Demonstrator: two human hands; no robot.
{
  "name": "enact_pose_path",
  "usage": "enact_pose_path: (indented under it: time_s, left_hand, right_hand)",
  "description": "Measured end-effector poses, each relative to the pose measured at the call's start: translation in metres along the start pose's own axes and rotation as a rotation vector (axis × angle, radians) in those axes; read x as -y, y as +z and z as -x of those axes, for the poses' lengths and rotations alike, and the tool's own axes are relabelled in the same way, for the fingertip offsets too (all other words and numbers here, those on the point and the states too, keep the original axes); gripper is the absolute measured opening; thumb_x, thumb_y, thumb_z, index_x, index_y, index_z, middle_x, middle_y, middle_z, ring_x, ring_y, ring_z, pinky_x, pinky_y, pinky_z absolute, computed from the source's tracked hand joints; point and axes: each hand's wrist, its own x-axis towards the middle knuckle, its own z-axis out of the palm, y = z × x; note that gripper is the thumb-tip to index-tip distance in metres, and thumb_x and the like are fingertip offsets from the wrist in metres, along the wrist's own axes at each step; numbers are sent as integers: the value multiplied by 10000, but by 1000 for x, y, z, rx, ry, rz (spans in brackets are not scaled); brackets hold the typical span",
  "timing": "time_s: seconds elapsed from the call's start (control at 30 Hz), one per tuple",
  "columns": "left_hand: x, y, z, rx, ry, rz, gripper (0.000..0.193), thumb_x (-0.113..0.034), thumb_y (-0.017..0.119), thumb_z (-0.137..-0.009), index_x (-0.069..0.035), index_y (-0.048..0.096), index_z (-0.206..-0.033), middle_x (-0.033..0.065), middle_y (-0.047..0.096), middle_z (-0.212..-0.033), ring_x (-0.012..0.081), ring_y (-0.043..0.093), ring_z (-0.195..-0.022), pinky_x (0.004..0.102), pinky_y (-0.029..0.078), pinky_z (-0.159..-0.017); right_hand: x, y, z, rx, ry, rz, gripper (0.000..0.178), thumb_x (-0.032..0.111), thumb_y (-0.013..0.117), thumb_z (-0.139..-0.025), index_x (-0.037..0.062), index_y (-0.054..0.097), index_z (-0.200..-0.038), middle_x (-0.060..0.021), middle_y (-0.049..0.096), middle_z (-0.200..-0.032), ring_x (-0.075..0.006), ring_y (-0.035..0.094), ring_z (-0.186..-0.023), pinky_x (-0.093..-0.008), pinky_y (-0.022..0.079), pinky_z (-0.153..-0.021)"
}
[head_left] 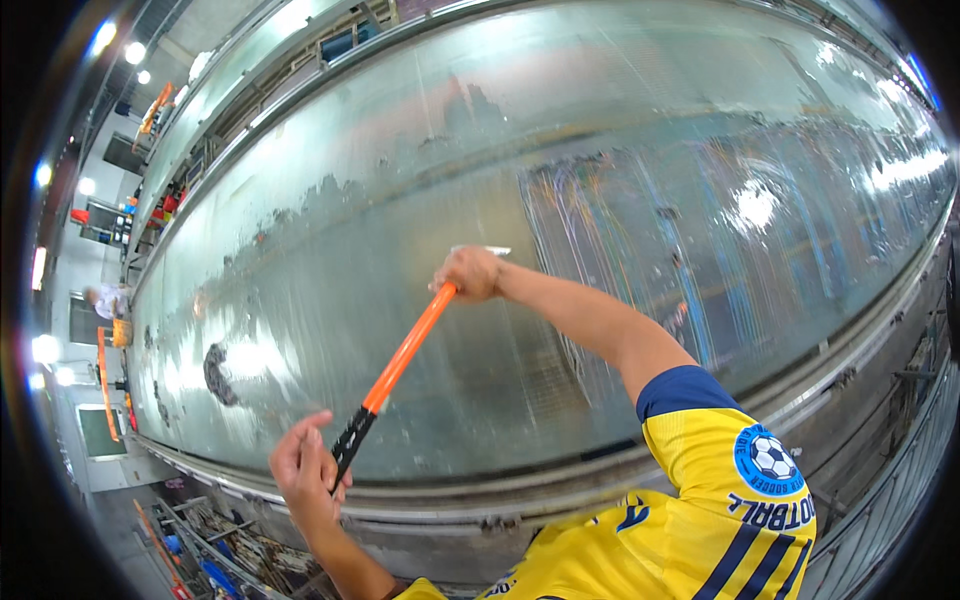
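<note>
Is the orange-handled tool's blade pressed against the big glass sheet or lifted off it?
Cannot tell. The right hand hides the tool head against the glass sheet.

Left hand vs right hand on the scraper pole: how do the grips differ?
The left hand sits low, near the metal frame, gripping the black end of the pole; the right hand is higher, at the orange end, pressed toward the glass sheet. The left forearm rises from the lower edge; the right arm reaches out nearly straight, in a yellow sleeve. Both are bare and closed around the same pole.
</note>
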Motion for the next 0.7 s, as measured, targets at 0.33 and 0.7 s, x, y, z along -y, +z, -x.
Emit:
enact_pose_path:
  time_s: [0.33,0.7]
  left_hand:
    - [28,-79,246,188,4,-98,270,-186,682,-963,66,731,-1047,-31,500,-534,37,429,-415,216,350,-421]
    - [-35,-19,175,219,295,-354,238,-154,645,-943,43,758,-1014,2,554,-567,39,463,-441,222,266,-442]
  right_hand:
    - [305,-12,170,-8,273,-10,449,295,681,-931,112,474,-577,-103,519,-538,-353,561,-522,-480,432,-482]
    - [255,-38,161,-277,334,68,465,198,741,-876,118,423,-546,-68,475,-499,-294,519,-451,-431,391,-421]
